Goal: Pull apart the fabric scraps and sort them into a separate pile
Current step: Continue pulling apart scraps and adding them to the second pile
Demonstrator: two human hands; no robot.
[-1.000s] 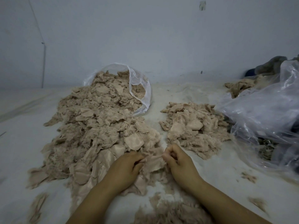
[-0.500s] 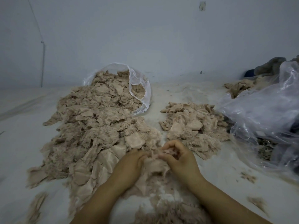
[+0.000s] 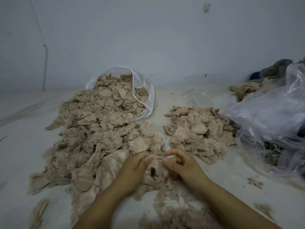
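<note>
Here the left hand (image 3: 135, 164) and the right hand (image 3: 179, 160) sit close together at the near edge of the big heap, each with fingers curled in and fingertips nipping one end of a thin fabric scrap (image 3: 156, 157) stretched between them. I take that taut little strip as the reason for the pose: two pinches facing each other give the pull needed to part layers that cling together, and working low over the heap means loose bits simply drop back on it.

Around the hands spreads the large unsorted heap (image 3: 92, 134) of beige scraps, which spills out of a clear plastic bag (image 3: 145, 90) lying on its side farther back; tipped over like that, the bag feeds the heap with no reaching in. To the right of the right hand, set apart by a bare strip of the pale worktop (image 3: 165, 100), lies the smaller sorted pile (image 3: 196, 131), near enough, I'd say, for a quick toss with the right hand. Beyond it slumps a second, crumpled plastic bag (image 3: 272, 116) with darker stuff dimly showing through, and a few more beige pieces (image 3: 244, 90) behind. Stray tufts (image 3: 255, 182) dot the surface on the near right.

I can find no brand, label or writing anywhere; only a small mark (image 3: 206, 8) high on the wall, too blurred to read.
</note>
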